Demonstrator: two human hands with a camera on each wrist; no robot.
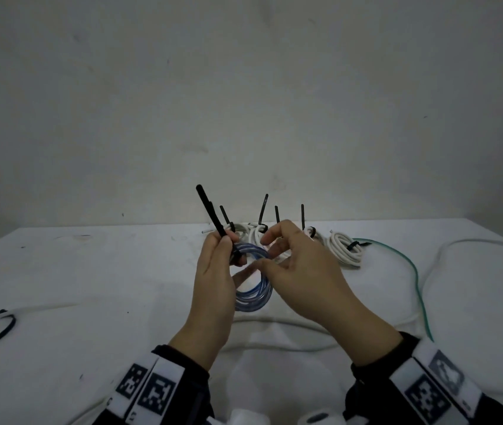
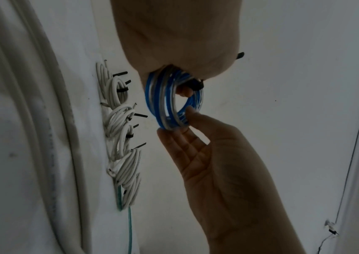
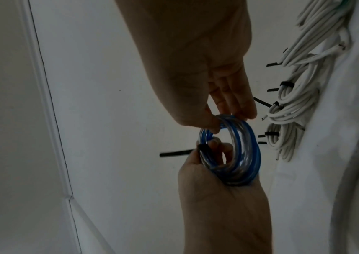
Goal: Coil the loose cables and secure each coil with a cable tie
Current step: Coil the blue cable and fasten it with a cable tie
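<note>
I hold a blue and clear cable coil (image 1: 253,291) (image 2: 165,106) (image 3: 244,154) above the white table (image 1: 90,271). My left hand (image 1: 231,251) (image 3: 214,153) grips its left side together with a black cable tie (image 1: 213,216) (image 3: 174,153) wrapped round the strands. The tie's tail sticks up and away from me. My right hand (image 1: 264,254) (image 2: 175,122) (image 3: 231,120) pinches the coil's right side, thumb inside the loop and fingers outside. The left palm hides part of the coil.
Several white coils (image 1: 345,250) (image 2: 119,130) (image 3: 291,110) bound with black ties lie along the table's far edge. A loose green cable (image 1: 416,271) and a white cable (image 1: 458,243) trail on the right. A black cable (image 1: 2,332) lies at the left.
</note>
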